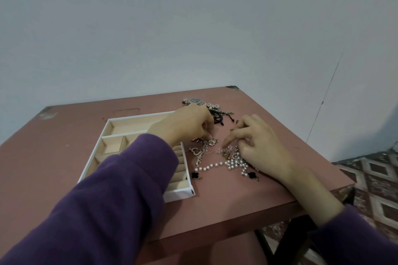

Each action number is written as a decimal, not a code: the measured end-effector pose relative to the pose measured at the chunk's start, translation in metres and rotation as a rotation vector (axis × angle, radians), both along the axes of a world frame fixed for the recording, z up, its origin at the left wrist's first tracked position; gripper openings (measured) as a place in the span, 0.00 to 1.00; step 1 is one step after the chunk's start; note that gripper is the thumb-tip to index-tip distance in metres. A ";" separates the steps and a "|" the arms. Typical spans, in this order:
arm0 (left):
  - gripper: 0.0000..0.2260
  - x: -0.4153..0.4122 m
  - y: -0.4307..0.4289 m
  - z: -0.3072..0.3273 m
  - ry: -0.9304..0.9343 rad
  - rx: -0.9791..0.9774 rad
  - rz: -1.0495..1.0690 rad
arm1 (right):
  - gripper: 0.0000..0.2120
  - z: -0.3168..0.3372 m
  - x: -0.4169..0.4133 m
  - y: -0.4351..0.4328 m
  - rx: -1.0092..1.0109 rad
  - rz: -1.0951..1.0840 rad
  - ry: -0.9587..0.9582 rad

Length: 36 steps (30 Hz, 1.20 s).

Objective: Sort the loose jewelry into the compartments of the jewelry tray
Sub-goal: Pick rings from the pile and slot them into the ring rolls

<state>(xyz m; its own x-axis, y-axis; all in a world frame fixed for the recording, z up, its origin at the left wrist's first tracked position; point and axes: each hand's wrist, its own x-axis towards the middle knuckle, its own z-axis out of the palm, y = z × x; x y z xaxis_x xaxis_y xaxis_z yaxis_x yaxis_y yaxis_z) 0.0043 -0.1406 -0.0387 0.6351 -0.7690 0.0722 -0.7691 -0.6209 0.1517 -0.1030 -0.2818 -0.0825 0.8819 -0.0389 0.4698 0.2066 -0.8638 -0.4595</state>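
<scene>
At 3 o'clock of the jewelry tray [179, 196], the left hand [185, 123] and the right hand [260, 144] curl their fingers into the loose jewelry [231, 164]; whether they grip anything I cannot tell.

I saw a plain pale wall [150, 28] behind a dusty-pink table [226, 206] on dark legs [287, 243], with a diamond-patterned floor [377, 178] at right.

The jewelry tray [112, 123] is covered toward its 4 o'clock side by the left sleeve [107, 189]. At 12 o'clock of the left hand [185, 125], the wristwatch [196, 100] strap is partly hidden. Whether anything in the tangled chains [224, 150] is pinched by it or by the right hand [258, 142] cannot be told.
</scene>
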 end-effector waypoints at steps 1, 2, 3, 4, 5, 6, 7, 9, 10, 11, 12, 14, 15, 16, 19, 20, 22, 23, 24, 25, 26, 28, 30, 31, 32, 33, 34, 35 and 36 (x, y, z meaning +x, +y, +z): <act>0.09 0.000 -0.001 0.001 -0.013 0.018 -0.015 | 0.22 0.000 0.000 0.000 0.005 -0.012 -0.011; 0.06 0.000 -0.002 0.001 -0.033 0.046 -0.025 | 0.22 0.000 0.001 0.000 0.009 -0.024 -0.021; 0.01 -0.001 -0.003 0.001 -0.060 0.070 -0.037 | 0.21 0.000 0.001 0.000 0.014 -0.034 -0.027; 0.02 -0.001 -0.004 0.000 -0.086 0.089 -0.048 | 0.21 0.000 0.001 0.000 0.020 -0.040 -0.028; 0.05 -0.001 -0.005 -0.001 -0.110 0.116 -0.056 | 0.21 0.000 0.001 0.000 0.025 -0.043 -0.027; 0.06 -0.001 -0.005 -0.002 -0.127 0.142 -0.064 | 0.20 0.000 0.000 0.000 0.030 -0.048 -0.030; 0.07 -0.001 -0.005 -0.003 -0.154 0.171 -0.079 | 0.20 0.001 0.000 0.000 0.035 -0.055 -0.040; 0.08 -0.002 -0.004 -0.006 -0.217 0.239 -0.108 | 0.19 0.000 0.001 0.000 0.044 -0.073 -0.064; 0.09 -0.003 -0.004 -0.008 -0.250 0.271 -0.116 | 0.19 0.000 0.001 -0.001 0.046 -0.081 -0.069; 0.09 -0.003 -0.004 -0.010 -0.282 0.290 -0.123 | 0.19 0.000 0.001 -0.001 0.049 -0.087 -0.072; 0.10 -0.004 -0.004 -0.011 -0.310 0.303 -0.124 | 0.18 0.000 0.001 -0.001 0.053 -0.089 -0.078; 0.10 -0.006 -0.003 -0.012 -0.346 0.291 -0.115 | 0.17 0.000 0.001 -0.002 0.054 -0.085 -0.090; 0.10 -0.007 -0.002 -0.012 -0.357 0.261 -0.109 | 0.15 0.000 0.001 -0.002 0.047 -0.079 -0.086; 0.09 -0.008 0.000 -0.011 -0.373 0.217 -0.101 | 0.13 0.001 0.001 -0.002 0.036 -0.071 -0.075; 0.10 -0.009 0.005 -0.005 -0.437 0.094 -0.060 | 0.07 0.005 0.001 -0.001 0.052 -0.019 -0.023; 0.10 -0.010 0.007 -0.003 -0.454 0.071 -0.045 | 0.06 0.009 0.002 -0.002 0.065 0.005 -0.006; 0.09 -0.013 0.011 -0.003 -0.482 0.009 -0.031 | 0.09 0.018 0.006 -0.004 0.020 0.044 0.040; 0.08 -0.014 0.014 -0.004 -0.496 -0.031 -0.040 | 0.11 0.023 0.009 -0.005 -0.035 0.056 0.074; 0.08 -0.015 0.015 -0.004 -0.515 -0.068 -0.060 | 0.12 0.028 0.013 -0.007 -0.090 0.068 0.114; 0.07 -0.015 0.017 -0.006 -0.532 -0.088 -0.079 | 0.13 0.032 0.015 -0.008 -0.131 0.084 0.156; 0.07 -0.015 0.019 -0.007 -0.544 -0.101 -0.089 | 0.12 0.035 0.018 -0.009 -0.164 0.102 0.198; 0.10 -0.017 0.021 -0.009 -0.555 -0.097 -0.083 | 0.09 0.039 0.023 -0.010 -0.222 0.147 0.271; 0.10 -0.019 0.023 -0.012 -0.533 -0.083 -0.074 | 0.04 0.042 0.027 -0.009 -0.275 0.180 0.321; 0.09 -0.019 0.023 -0.012 -0.520 -0.088 -0.078 | 0.02 0.043 0.029 -0.009 -0.302 0.189 0.337; 0.08 -0.020 0.023 -0.012 -0.520 -0.092 -0.081 | 0.02 0.044 0.030 -0.009 -0.323 0.196 0.350; 0.07 -0.020 0.024 -0.013 -0.535 -0.093 -0.089 | 0.02 0.045 0.032 -0.008 -0.335 0.204 0.365; 0.06 -0.021 0.024 -0.012 -0.560 -0.087 -0.101 | 0.02 0.046 0.033 -0.008 -0.349 0.216 0.383; 0.05 -0.020 0.025 -0.013 -0.585 -0.083 -0.112 | 0.02 0.047 0.034 -0.007 -0.373 0.229 0.399; 0.04 -0.020 0.026 -0.013 -0.602 -0.092 -0.118 | 0.01 0.048 0.036 -0.006 -0.406 0.237 0.414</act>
<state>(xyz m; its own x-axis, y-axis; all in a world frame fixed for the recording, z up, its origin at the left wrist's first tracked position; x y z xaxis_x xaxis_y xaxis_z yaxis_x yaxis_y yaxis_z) -0.0155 -0.1149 -0.0514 0.3735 -0.8049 0.4612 -0.7987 -0.5319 -0.2814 -0.0674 -0.2876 -0.0345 0.9566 0.2905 0.0239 0.2897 -0.9386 -0.1871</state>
